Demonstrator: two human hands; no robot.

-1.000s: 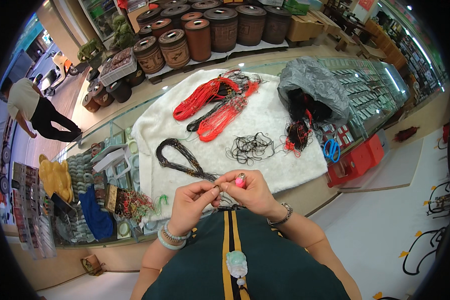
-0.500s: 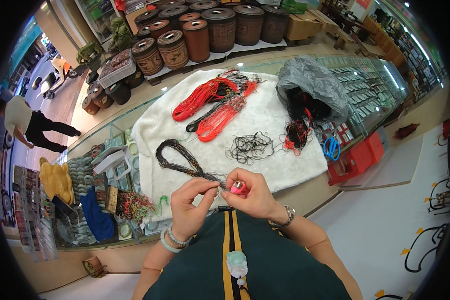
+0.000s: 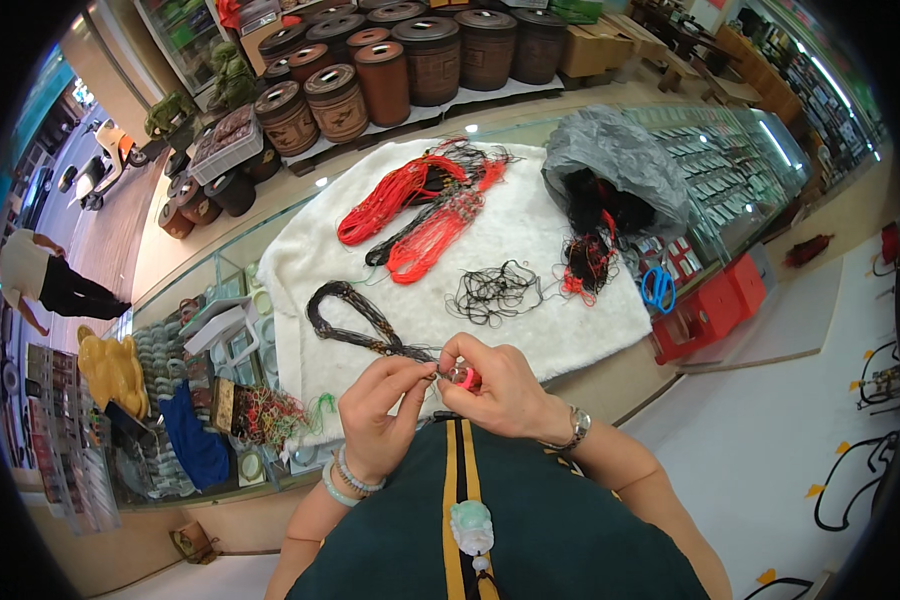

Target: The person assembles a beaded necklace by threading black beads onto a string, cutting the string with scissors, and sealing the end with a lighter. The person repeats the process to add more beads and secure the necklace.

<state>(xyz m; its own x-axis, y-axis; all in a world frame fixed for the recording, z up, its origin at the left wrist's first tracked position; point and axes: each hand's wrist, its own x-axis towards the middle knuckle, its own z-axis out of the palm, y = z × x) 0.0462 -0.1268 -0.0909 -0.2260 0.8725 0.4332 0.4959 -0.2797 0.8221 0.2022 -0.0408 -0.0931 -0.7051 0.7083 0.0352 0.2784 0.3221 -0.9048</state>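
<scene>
Both my hands meet at the near edge of the white cloth (image 3: pixel 570 345). My left hand (image 3: pixel 378 418) pinches the end of a black cord bundle (image 3: pixel 342 300) between thumb and fingertips. That bundle lies looped on the cloth just beyond it. My right hand (image 3: pixel 508 392) is wrapped round a pink lighter (image 3: pixel 467 377) with a metal top, held close to the left fingertips. Its thumb and forefinger almost touch the cord end, whose exact tip is too small to make out. No flame shows.
Red cord hanks (image 3: pixel 395 200), a tangle of black cords (image 3: pixel 495 293), a grey plastic bag (image 3: pixel 615 155) and blue scissors (image 3: pixel 658 288) lie beyond my hands. A glass showcase (image 3: pixel 225 265) is under the cloth. A person (image 3: pixel 55 285) walks at far left.
My right hand has turned and moved slightly inward, so the lighter sits closer to the left fingertips and is more covered. The person at far left has moved a little farther left.
</scene>
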